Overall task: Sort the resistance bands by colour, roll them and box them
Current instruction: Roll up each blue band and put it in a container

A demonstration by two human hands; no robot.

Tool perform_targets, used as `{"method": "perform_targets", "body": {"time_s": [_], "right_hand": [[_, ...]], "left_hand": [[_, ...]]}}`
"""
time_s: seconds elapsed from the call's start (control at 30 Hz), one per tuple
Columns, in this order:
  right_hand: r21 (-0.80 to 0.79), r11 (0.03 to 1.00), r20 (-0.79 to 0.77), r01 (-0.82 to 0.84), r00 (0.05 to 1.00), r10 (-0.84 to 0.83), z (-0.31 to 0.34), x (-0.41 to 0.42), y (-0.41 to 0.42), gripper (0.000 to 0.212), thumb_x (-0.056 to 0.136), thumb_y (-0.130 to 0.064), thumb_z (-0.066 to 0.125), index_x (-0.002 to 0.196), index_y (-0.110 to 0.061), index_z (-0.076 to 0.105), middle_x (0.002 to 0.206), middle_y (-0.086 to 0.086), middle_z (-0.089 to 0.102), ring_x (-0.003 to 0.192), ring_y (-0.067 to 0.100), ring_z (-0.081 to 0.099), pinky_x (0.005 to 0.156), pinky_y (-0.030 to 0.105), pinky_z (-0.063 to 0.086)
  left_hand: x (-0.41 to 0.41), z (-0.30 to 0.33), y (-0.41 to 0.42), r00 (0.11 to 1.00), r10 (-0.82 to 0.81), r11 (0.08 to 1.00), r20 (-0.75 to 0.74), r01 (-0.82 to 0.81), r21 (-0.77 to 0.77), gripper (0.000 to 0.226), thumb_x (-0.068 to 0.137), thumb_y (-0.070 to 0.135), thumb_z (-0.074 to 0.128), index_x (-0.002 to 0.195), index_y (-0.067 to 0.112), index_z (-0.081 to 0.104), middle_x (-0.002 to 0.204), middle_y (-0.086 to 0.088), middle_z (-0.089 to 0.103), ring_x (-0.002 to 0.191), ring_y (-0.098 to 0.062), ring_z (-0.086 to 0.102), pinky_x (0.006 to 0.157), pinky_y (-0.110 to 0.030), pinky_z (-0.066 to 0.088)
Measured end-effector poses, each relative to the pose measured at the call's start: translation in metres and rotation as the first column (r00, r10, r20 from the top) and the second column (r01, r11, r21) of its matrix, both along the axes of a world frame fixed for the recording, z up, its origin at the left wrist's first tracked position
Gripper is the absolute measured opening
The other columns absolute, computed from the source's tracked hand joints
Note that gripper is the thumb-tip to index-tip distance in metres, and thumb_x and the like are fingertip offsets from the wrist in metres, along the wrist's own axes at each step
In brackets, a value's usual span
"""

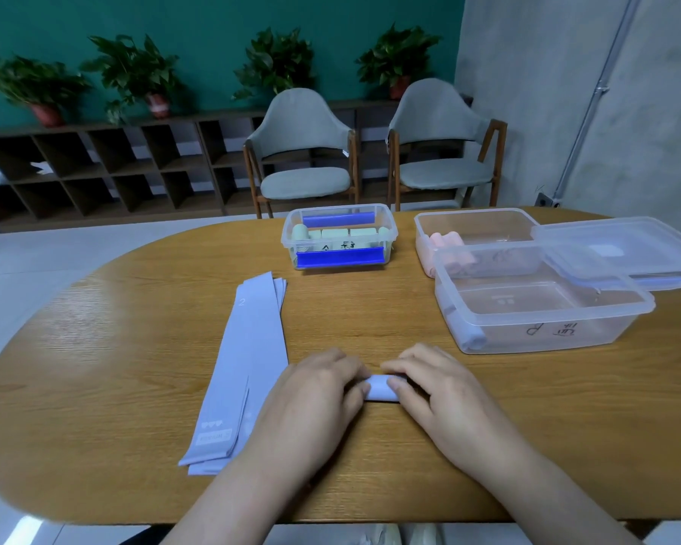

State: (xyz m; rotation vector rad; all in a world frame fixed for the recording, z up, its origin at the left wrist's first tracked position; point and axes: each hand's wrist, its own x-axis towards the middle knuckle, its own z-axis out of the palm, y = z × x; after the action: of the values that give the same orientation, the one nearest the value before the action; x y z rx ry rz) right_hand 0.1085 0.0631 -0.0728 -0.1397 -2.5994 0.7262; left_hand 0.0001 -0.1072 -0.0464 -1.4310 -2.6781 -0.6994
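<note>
A rolled lilac band (380, 390) lies on the wooden table (134, 348) near the front edge. My left hand (315, 391) and my right hand (433, 391) grip it from either side, fingers curled over the roll. To the left lies a flat stack of lilac bands (248, 359). A clear box (543, 304) at the right holds one rolled lilac band (468, 334) in its near left corner. Behind it a second clear box (472, 230) holds pink rolls (445, 241). A blue-clipped box (339, 238) at the centre back holds pale green rolls (343, 232).
A clear lid (622, 249) lies on the table at the far right, beside the boxes. Two grey chairs (303, 151) stand behind the table. A shelf with potted plants (134, 76) runs along the green wall.
</note>
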Motion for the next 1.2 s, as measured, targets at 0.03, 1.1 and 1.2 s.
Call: {"method": "perform_targets", "body": {"time_s": [0.03, 1.1, 1.2], "right_hand": [[0.005, 1.0, 0.005, 0.0, 1.0, 0.0, 0.0, 0.001, 0.0, 0.028, 0.099, -0.039, 0.047, 0.111, -0.027, 0.07, 0.099, -0.019, 0.054, 0.099, 0.004, 0.053, 0.088, 0.03, 0.046], [-0.779, 0.626, -0.054, -0.034, 0.998, -0.014, 0.022, 0.022, 0.004, 0.022, 0.092, -0.004, 0.069, 0.109, -0.018, 0.07, 0.103, -0.007, 0.077, 0.098, 0.009, 0.071, 0.089, 0.026, 0.054], [-0.82, 0.572, -0.081, -0.029, 0.995, -0.065, 0.038, 0.034, 0.008, 0.02, 0.091, 0.004, 0.067, 0.101, -0.013, 0.071, 0.091, -0.005, 0.077, 0.086, 0.005, 0.07, 0.079, 0.018, 0.052]], "left_hand": [[0.001, -0.002, 0.0, 1.0, 0.017, 1.0, -0.002, -0.017, -0.009, 0.02, 0.101, 0.042, 0.051, 0.113, 0.035, 0.065, 0.104, 0.015, 0.058, 0.104, -0.009, 0.055, 0.09, -0.036, 0.045], [0.027, 0.01, 0.032, 0.856, -0.116, 0.865, 0.503, -0.162, 0.475, 0.026, 0.091, 0.015, 0.073, 0.106, 0.036, 0.071, 0.097, 0.014, 0.074, 0.086, -0.012, 0.065, 0.081, -0.022, 0.051], [0.033, 0.018, 0.043, 0.792, -0.219, 0.809, 0.57, -0.179, 0.56, 0.026, 0.087, 0.011, 0.076, 0.103, 0.031, 0.073, 0.096, 0.005, 0.075, 0.091, -0.021, 0.067, 0.082, -0.026, 0.053]]}}
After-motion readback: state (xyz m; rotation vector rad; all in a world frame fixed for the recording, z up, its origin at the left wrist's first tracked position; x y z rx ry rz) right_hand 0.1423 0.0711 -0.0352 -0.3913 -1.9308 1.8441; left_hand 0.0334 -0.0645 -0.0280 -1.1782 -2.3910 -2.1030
